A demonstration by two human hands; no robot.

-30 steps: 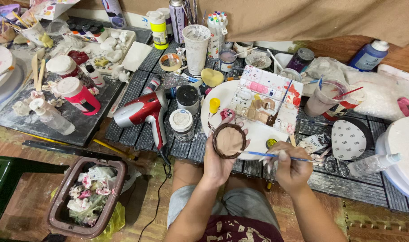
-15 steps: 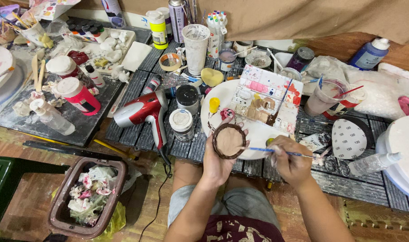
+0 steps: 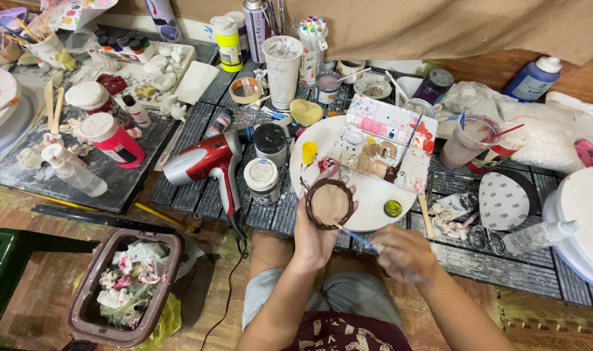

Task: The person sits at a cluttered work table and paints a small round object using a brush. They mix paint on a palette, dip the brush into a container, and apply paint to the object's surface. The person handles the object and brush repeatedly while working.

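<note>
My left hand (image 3: 314,234) holds up a small round piece (image 3: 329,203) with a dark brown rim and a pale tan middle, in front of the white round plate (image 3: 374,195). My right hand (image 3: 403,253), blurred, grips a thin blue-handled brush (image 3: 356,235) whose tip touches the lower right rim of the round piece. A white paint palette (image 3: 382,140) with pink, red and brown patches lies on the plate just beyond. A small yellow bottle (image 3: 309,153) stands on the plate's left side.
A red and silver hair dryer (image 3: 202,166) lies left of the plate beside two paint jars (image 3: 262,182). A plastic cup of murky water (image 3: 464,140) stands to the right. A brown bin (image 3: 124,286) full of scraps stands on the floor at lower left. Bottles, cups and small white figures crowd the low slatted table (image 3: 504,266).
My right hand has swung the brush from the plate's right side down and left, so its tip now meets the round piece. My left hand keeps the piece nearly still.
</note>
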